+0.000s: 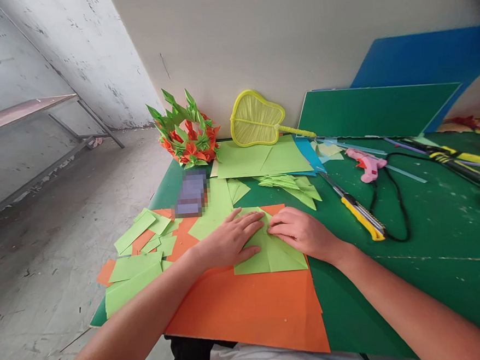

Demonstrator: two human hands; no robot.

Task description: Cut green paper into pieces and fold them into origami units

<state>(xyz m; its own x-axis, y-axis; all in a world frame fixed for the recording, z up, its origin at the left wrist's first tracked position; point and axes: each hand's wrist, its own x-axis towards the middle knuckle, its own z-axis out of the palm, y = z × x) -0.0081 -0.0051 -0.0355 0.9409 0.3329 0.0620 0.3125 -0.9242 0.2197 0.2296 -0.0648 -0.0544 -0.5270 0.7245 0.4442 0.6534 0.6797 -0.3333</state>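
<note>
A light green square of paper point(270, 261) with crease lines lies in front of me on large orange sheets point(249, 305). My left hand point(232, 239) rests flat on its left half with the fingers stretched out. On its upper right part, my right hand point(301, 231) is closed, thumb and fingers pinching the paper at a crease. The fingers partly hide the fold there. Just beyond the hands lie a pile of folded green paper pieces point(289, 183) and a longer green strip point(217, 203).
Green and orange cut pieces point(139, 266) lie at left, near a blurred-out rectangular object point(190, 193). Behind stand a paper-flower ornament point(189, 134) and a yellow fan point(256, 118). To the right are a yellow utility knife point(360, 215) and a pink glue gun point(366, 164) with a black cord.
</note>
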